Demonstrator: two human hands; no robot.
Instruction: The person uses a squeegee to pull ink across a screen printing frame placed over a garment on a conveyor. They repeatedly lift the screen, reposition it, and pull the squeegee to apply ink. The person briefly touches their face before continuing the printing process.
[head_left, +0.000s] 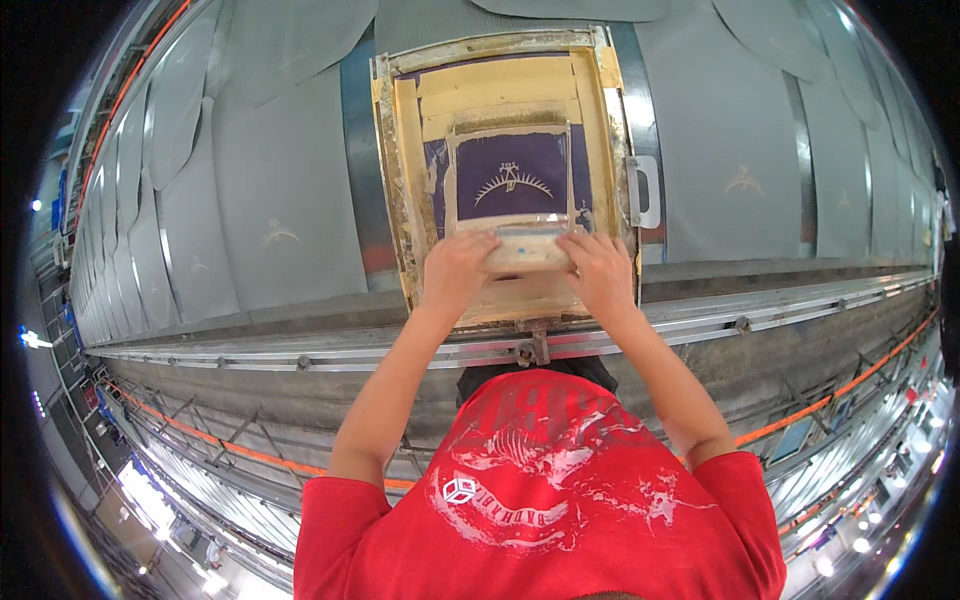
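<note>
A screen-printing frame (612,130) lies in front of me, its inner edges covered with yellowish tape. Its dark purple mesh (500,158) carries a pale design of a spiked arc with a small figure above it. Across the near part of the mesh rests a pale, wide squeegee (528,252). My left hand (456,270) is closed on the squeegee's left end, and my right hand (602,272) is closed on its right end. Both thumbs are toward the middle. The squeegee's lower edge against the mesh is hidden from view.
Grey fabric panels (285,200) cover the long table on both sides, some bearing a faint pale arc print. A white handle (648,190) sticks out at the frame's right side. A metal rail (740,325) with bolts runs along the near edge, joined by a clamp (532,345).
</note>
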